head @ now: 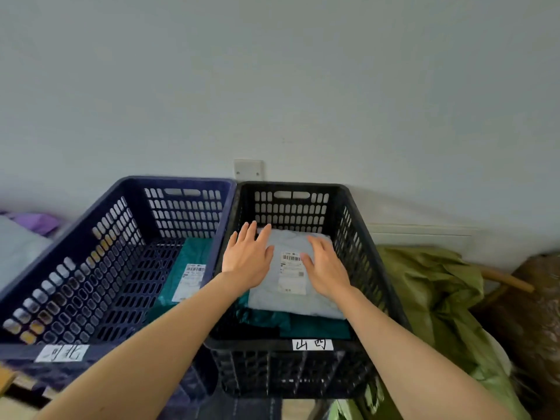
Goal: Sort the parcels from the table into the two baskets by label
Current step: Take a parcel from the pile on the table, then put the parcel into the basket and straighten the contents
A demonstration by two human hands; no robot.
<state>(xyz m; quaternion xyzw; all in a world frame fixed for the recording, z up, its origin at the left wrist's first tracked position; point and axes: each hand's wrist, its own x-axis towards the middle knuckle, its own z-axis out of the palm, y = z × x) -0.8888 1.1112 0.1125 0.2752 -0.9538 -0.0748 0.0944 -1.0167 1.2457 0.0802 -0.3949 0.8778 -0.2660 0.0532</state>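
Ok, grey parcel [272,298] lies in the black basket [360,247] atop green parcels [315,327], my left hand [247,257] & right hand [325,269] flat over it, fingers straight, gripping nothing, so I'd pat it level, label [292,277] up, then lift clear w/o catching the sides.

White wall plate [248,170], crumpled green sack [436,286], brown bag [539,313] at far right.

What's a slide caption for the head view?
Left hand and right hand open over a grey parcel in the black basket; a teal parcel sits in the blue basket.
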